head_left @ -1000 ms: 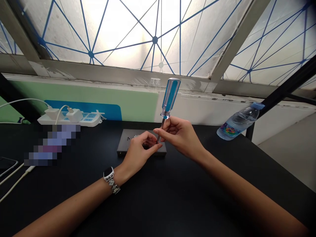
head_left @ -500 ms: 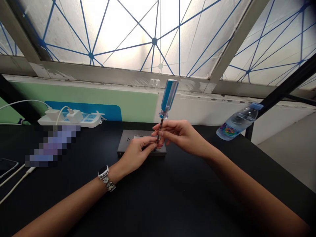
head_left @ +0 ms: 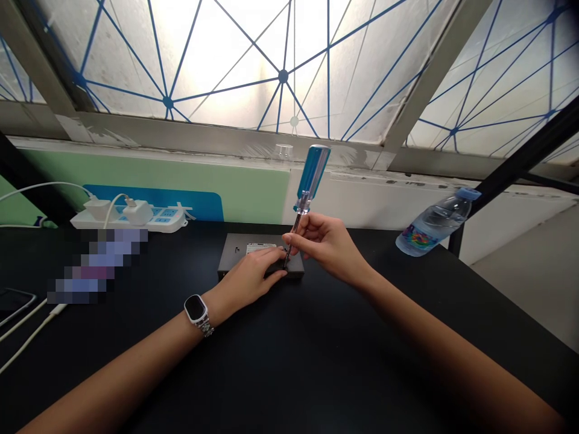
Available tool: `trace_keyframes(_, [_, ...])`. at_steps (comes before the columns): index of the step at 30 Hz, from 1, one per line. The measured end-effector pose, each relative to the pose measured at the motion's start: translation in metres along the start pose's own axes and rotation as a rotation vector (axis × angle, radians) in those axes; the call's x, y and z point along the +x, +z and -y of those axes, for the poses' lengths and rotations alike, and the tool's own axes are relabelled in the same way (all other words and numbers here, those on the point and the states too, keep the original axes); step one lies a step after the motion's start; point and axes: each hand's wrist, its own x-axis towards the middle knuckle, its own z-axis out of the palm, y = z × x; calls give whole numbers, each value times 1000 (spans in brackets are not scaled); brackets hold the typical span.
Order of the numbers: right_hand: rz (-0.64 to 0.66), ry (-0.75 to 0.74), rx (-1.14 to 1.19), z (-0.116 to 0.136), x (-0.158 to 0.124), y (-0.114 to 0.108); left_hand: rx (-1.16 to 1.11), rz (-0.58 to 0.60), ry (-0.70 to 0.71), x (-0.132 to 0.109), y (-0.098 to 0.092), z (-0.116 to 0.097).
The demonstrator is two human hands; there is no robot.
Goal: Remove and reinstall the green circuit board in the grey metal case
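Observation:
A screwdriver [head_left: 312, 175] with a clear and blue handle stands nearly upright, leaning slightly right at its top. My right hand [head_left: 332, 244] pinches its metal shaft between thumb and fingers, below the handle. Its tip meets the front right part of a flat grey box [head_left: 231, 259] that has a white label [head_left: 260, 247] on top. My left hand [head_left: 251, 274] rests on this box, fingers stretched over the top and thumb apart along the front edge, with the screwdriver tip beside them. A screw at the tip is too small to make out.
On the black table [head_left: 289, 361], a white power strip [head_left: 169, 222] with plugs and cables stands at the back left. A phone [head_left: 15, 304] lies at the left edge. A water bottle [head_left: 436, 223] leans against a black frame bar [head_left: 520, 160] at the right.
My left fingers have let go of the screwdriver's lower shaft and spread onto the box. My right hand has closed more tightly round the shaft, and the handle has shifted slightly right.

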Motion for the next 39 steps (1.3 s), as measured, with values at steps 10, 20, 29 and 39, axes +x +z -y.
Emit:
trace_keyframes(10, [-91,8,100,-12,5,9,-392,-287,-193,10,4,-11])
trace_keyframes(20, [192,29,-45,3,4,-7,-558,-262,-212,8,6,-7])
trace_keyframes(29, [117,58,-40,4,5,-12,-572,-165,-214,10,1,-7])
trace_keyframes(39, [-55,15,-26,-6,5,3,-493,-314,-240,10,11,-14])
